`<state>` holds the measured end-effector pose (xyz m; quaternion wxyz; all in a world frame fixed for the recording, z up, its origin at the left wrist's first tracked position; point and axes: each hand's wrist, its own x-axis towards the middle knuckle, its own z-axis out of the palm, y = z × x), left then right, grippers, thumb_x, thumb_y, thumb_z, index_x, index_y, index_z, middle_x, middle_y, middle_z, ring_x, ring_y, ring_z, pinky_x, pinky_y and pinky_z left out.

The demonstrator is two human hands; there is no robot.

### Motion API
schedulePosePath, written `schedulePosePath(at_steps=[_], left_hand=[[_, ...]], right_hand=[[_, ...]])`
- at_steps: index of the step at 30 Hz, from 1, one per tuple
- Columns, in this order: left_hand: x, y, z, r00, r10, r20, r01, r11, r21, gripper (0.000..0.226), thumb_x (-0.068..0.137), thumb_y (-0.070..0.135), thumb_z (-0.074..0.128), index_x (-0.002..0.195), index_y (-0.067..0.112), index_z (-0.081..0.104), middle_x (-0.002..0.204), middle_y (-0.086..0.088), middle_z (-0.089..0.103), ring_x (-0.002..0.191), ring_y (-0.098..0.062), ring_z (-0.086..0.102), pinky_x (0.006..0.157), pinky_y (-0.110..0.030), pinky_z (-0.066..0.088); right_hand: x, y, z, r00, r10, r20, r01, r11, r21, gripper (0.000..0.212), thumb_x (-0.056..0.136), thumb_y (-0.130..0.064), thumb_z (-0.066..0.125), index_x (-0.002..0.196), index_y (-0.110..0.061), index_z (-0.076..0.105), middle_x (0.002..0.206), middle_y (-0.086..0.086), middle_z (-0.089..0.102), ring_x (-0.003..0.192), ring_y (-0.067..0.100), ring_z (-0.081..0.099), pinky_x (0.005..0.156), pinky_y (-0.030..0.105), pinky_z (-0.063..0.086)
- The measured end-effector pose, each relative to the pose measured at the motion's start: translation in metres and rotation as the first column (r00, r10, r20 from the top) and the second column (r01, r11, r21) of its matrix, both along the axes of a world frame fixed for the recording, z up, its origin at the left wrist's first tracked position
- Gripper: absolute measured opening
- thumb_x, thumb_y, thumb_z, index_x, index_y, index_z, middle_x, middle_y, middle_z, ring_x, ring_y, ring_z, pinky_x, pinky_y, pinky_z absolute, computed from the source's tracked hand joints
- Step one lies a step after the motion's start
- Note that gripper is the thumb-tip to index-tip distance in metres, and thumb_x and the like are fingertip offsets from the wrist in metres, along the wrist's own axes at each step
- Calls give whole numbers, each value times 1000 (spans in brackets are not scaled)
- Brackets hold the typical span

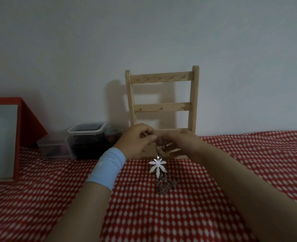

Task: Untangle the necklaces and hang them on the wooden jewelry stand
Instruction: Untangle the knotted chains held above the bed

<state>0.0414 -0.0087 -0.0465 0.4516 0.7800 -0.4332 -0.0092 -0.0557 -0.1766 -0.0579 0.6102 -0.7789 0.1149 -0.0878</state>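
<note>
Necklaces (163,186) hang in a tangled bunch between both hands, held up just in front of the lower part of the stand (161,78). The left hand (137,142), with a light blue wristband (106,169) behind it, has its fingers curled and pinches the chains at the top of the tangle. The right hand (179,140) meets it from the other side, its fingers also closed on the chains right beside the left thumb; the exact fingertips are hard to make out in the dim light. From the pinch the strands drop straight down. A silver leaf-shaped pendant (157,165) dangles partway along them, and the lower loops of dark chain lie in a small heap on the red cloth (161,217) with its white dots. The stand is upright against the pale wall, its two upper rails set with small hooks. To its left sit stacked clear plastic tubs (85,135), and farther left a red box (31,117) stands at the edge of view.
</note>
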Motion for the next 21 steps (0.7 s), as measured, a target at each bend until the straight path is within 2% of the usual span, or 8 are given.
schedulePosePath(at_steps=[2,4,6,9,11,15,18,21], left_hand=[[0,-2,-5,957,-66,-282,47,996,-72,13,97,14,55,93,16,67,93,-1,65,89,-17,62,70,-33,57],[-1,-7,-11,806,-184,-562,55,970,-238,22,100,12,46,91,13,66,92,-7,64,89,-22,59,76,-33,49],[0,-8,-14,697,-238,-676,6,945,-327,26,101,15,41,94,9,65,95,-11,62,94,-28,55,84,-36,41],[3,-3,-13,692,-251,-677,36,948,-315,32,102,21,39,104,1,64,105,-19,59,102,-31,49,89,-39,38],[1,-1,-9,696,-233,-679,50,960,-277,36,102,27,41,108,0,65,102,-16,65,94,-28,57,89,-36,43],[2,3,-4,690,-200,-695,100,978,-181,52,88,47,58,112,1,65,98,-11,63,71,-13,58,68,-25,51],[5,13,-3,713,-154,-684,153,986,-64,20,90,27,65,88,8,61,81,-7,60,68,-16,62,69,-30,56],[9,16,-6,813,-128,-569,190,981,50,34,91,8,64,69,16,40,76,-7,57,69,-17,66,70,-29,56]], right_hand=[[1,2,-1,1000,-6,-11,7,998,55,29,94,-32,66,101,-7,77,101,7,79,89,21,74,92,46,58],[0,5,0,999,52,-12,-50,986,160,30,99,-26,61,106,1,73,100,12,77,87,24,73,84,39,62],[-2,8,0,992,122,2,-120,966,229,30,104,-21,54,107,3,70,97,13,75,88,26,72,80,36,61],[-1,9,-2,989,148,1,-146,979,145,32,106,-22,49,106,3,69,87,9,70,76,20,65,70,32,58],[0,11,-2,994,113,-10,-113,993,39,31,107,-24,47,98,-1,66,78,8,63,66,17,58,64,30,51],[-6,13,4,991,131,4,-130,990,-45,31,109,-25,45,89,-9,63,65,-4,56,51,6,47,51,21,42],[-14,12,10,986,163,25,-158,975,-156,30,108,-25,47,91,-12,68,56,-14,59,47,5,41,46,18,36],[-17,9,11,988,153,35,-143,969,-199,27,107,-23,50,93,-14,71,48,-14,55,45,7,37,45,19,32]])
